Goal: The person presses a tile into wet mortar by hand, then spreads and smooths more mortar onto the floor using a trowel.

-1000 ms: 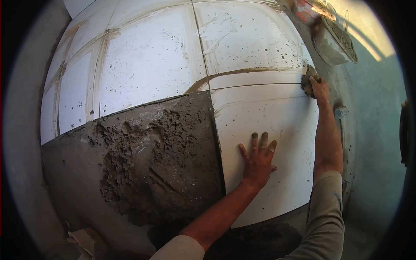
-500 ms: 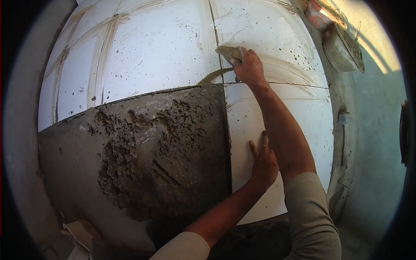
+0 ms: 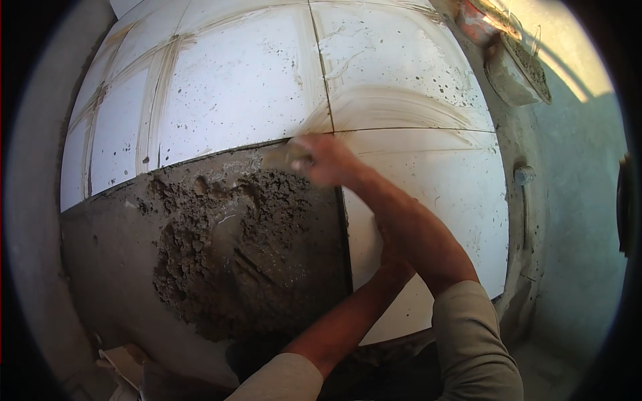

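Tile (image 3: 441,200) (white, smeared grey) lies just right of the wet mortar bed (image 3: 227,254), with other laid tiles (image 3: 234,100) above it. Of the hands, the right hand (image 3: 328,160), blurred, is at the tile's upper left corner, closed around a grey wad (image 3: 289,158). The left hand (image 3: 393,266) rests on the tile, mostly hidden behind the right forearm, so its spread cannot be told.

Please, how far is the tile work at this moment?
Done: white tiles lie across the top, and one more tile at the lower right. In hand: the right hand, blurred, holds a sponge at that tile's corner; the left hand is hidden behind the right arm. Left: the grey mortar has no tile yet, and dirty specks dot the tiles.
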The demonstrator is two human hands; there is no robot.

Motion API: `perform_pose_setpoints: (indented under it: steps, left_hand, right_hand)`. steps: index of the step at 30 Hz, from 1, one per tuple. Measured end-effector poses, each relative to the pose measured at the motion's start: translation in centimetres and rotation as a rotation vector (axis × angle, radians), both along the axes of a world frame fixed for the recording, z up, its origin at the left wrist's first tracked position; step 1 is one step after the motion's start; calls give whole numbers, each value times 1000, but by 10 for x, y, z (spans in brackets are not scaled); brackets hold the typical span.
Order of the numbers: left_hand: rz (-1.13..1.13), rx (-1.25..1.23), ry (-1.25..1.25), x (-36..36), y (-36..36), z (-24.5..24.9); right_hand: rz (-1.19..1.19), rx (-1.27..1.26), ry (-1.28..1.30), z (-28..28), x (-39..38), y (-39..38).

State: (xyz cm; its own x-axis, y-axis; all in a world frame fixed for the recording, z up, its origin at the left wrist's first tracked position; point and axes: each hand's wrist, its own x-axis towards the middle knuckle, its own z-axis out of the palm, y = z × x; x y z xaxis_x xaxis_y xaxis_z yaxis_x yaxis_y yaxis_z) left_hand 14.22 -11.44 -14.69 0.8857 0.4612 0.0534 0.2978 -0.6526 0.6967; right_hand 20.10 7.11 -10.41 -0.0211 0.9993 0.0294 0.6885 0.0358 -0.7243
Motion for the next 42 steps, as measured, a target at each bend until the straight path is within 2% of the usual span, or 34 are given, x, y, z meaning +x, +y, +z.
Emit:
perform_pose_setpoints:
  steps: [1, 2, 4, 5, 6, 7, 9, 11, 12, 14, 16, 17, 18, 19, 20, 21, 23, 24, 26, 27, 28, 30, 33, 36, 37, 39, 40, 42]
  left_hand:
    - [33, -57, -121, -1, 2, -4]
    - [30, -57, -116, 0, 0, -11]
    - [86, -60, -192, 2, -5, -17]
    - [85, -60, -194, 5, -4, -14]
    - [16, 14, 60, 6, 3, 6]
    - [-57, 88, 315, 6, 6, 21]
    - [-28, 30, 252, 4, 9, 29]
    - [35, -21, 155, 5, 7, 27]
    - [29, -18, 157, 5, 7, 27]
    - [30, -17, 165, 5, 8, 29]
    - [2, 39, 237, 8, 10, 30]
    - [-6, 91, 309, 10, 7, 30]
    - [-52, 90, 286, 8, 1, 12]
    - [-12, 114, 30, 4, -3, -21]
    - [34, 140, -225, 8, -1, -37]
    - [9, 157, -233, 13, 2, -20]
    - [-65, 126, 253, 9, 9, 23]
    - [-76, 135, 264, 6, 9, 14]
    - [-6, 194, 151, 2, 1, -11]
    - [-47, 131, 413, 12, 5, 29]
    - [-56, 136, 409, 14, 4, 30]
    - [-6, 149, 349, 13, 2, 30]
    - [-10, 145, 333, 13, 2, 30]
    - [-13, 146, 331, 15, 2, 30]
    - [-5, 155, 331, 15, 1, 30]
    - [-4, 142, 342, 16, 2, 30]
    - [-4, 143, 348, 16, 2, 31]
    - [-8, 126, 362, 14, 1, 33]
  right_hand:
    - [97, 57, -11, 1, -19, -10]
    - [94, 57, -6, 8, -23, -19]
    - [-52, 91, 260, 28, -22, -37]
    - [-145, 176, 278, 18, 1, -39]
    - [-255, 240, 149, 20, 32, -44]
    - [-434, -57, 665, 35, 61, -57]
    - [-687, 143, 522, 21, 121, -76]
    - [-898, 40, 375, 11, 168, -102]
    - [-903, 43, 378, -1, 168, -104]
    - [-996, 4, -63, -31, 168, -114]
    - [-850, 31, -102, -22, 113, -100]
    - [-674, -70, -79, -19, 85, -90]
    - [-517, -231, 94, 11, 49, -83]
    - [-346, -145, -20, 0, 19, -77]
    - [-143, -197, 31, 2, -3, -70]
    - [-88, -200, 126, 20, -22, -72]
    - [-174, -82, 170, 30, -15, -75]
    - [-243, 8, 205, 31, -11, -82]
    - [-413, 91, 138, 36, 51, -97]
    - [-484, 11, 155, 46, 90, -114]
    - [-697, 82, 70, 37, 124, -127]
    - [-931, 148, -99, 24, 197, -168]
    - [-1148, 62, -304, 29, 274, -225]
    - [-1104, -23, -550, 25, 313, -254]
    - [-1108, -44, -546, 17, 322, -261]
    - [-905, -190, -654, 11, 327, -267]
    - [-902, -207, -651, 15, 325, -273]
    - [-817, -372, -469, 26, 321, -288]
